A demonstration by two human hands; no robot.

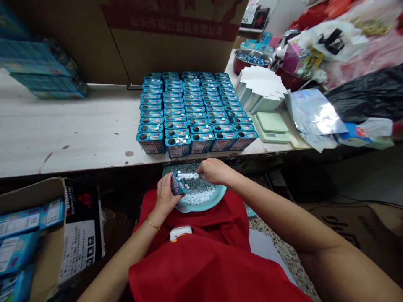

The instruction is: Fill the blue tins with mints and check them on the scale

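Observation:
My left hand (164, 193) grips a small blue candy tin (177, 187), tilted, with its open end toward the right. White round candies lie at the tin's mouth. My right hand (214, 170) is closed round what looks like the handle of a scoop, mostly hidden under a row of white candies (189, 176) that reaches to the tin. Below both hands, a turquoise basin (218, 198) full of white candies rests on my lap. On the table just beyond stand rows of blue tins (195, 109) with dark round openings and some loose candies on top.
A large cardboard box (176, 50) stands behind the tins. To their right are white cartons (261, 84), a pale green scale (272, 126) and a bowl of blue wrapped pieces (252, 58). Blue packs (44, 71) are stacked left. An open carton (59, 251) sits lower left.

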